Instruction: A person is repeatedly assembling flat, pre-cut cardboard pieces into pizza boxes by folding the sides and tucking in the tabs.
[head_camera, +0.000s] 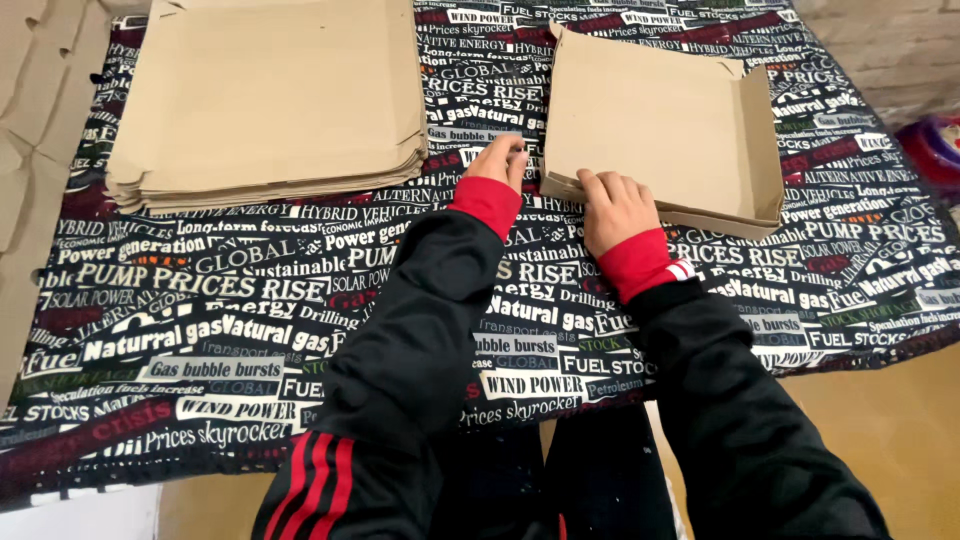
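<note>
The folded cardboard tray (660, 125) sits on the printed cloth (250, 300), upper right of centre, w/ low walls up along its right and near edges. My right hand (617, 208) is on its near-left corner, palm down, fingers curled over the front wall and pressing on it. Not a full grip, more a pinch/press at the edge. My left hand (500, 160) is just beside the tray's left edge, fingers bent, tips at or nearly at the cardboard; can't tell if it's actually touching or holding anything. Both arms in black sleeves w/ red cuffs, left one w/ red stripes lower down.

Further left, well apart from the tray, a stack of flat cardboard sheets (270, 95) lies on the same cloth. More flat cardboard (25, 150) sits at the far left edge, off the cloth. Cloth is black w/ newspaper-style print, covers the whole work surface. A purple-ish object (935, 150) is at the right edge, blurred.
</note>
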